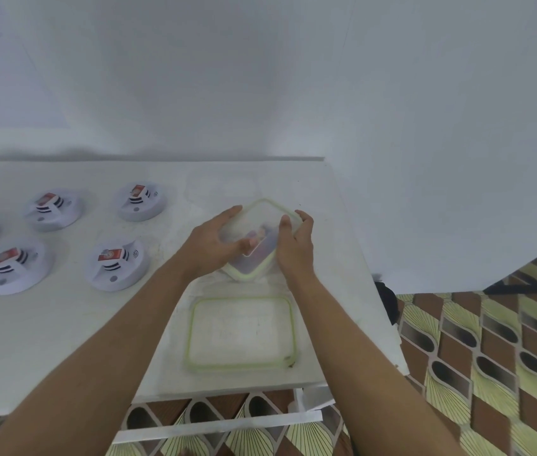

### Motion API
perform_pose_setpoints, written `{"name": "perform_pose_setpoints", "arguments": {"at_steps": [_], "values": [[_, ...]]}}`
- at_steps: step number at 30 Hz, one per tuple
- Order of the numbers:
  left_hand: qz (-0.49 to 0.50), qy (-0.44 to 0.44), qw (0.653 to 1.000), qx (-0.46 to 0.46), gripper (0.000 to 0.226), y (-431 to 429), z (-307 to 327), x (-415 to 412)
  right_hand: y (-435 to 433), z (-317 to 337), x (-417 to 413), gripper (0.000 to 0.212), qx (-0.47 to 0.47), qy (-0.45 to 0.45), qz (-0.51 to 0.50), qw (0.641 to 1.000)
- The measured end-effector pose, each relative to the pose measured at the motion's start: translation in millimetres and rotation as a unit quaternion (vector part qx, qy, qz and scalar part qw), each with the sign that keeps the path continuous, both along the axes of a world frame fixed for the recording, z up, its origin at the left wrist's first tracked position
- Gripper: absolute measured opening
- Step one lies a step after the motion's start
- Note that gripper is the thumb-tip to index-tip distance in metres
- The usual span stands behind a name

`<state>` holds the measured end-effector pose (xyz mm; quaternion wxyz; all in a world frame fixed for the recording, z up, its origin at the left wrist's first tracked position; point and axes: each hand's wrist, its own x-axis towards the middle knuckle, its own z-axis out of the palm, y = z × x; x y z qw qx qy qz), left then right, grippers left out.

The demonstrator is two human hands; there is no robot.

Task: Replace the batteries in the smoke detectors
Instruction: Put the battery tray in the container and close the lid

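Both hands, left and right, clasp the lidded box near the counter's right edge, probably unsealing spare batteries.

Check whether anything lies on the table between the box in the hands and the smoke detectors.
Nothing visible does. Both hands, left and right, hold the box; the table toward the nearest smoke detector is bare. The lid lies nearer the person.
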<state>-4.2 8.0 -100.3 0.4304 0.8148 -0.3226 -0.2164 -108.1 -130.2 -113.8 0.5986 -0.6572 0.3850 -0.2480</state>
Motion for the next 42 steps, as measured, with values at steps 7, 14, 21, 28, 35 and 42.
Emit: {"name": "perform_pose_setpoints", "arguments": {"at_steps": [7,14,21,28,35,42], "values": [[0.002,0.002,1.0,-0.01,0.084,-1,-1,0,-1,-4,3,0.032,-0.004,-0.005,-0.011,1.0],[0.02,0.018,1.0,-0.015,0.081,-3,-1,-4,-4,1,2,0.042,0.004,0.001,0.007,1.0],[0.09,0.019,0.995,-0.027,0.08,-24,-2,-31,-20,5,-14,0.057,0.017,0.015,-0.002,1.0],[0.103,0.087,0.99,-0.035,0.066,-52,3,-74,-21,10,-51,0.039,-0.008,0.038,0.001,0.999],[0.114,0.02,0.993,-0.039,0.043,-43,6,-81,-43,9,-60,0.028,-0.096,0.069,0.001,0.993],[0.107,-0.095,0.989,-0.039,0.056,-41,11,-31,-56,15,-54,0.028,-0.097,0.079,0.104,0.987]]}}
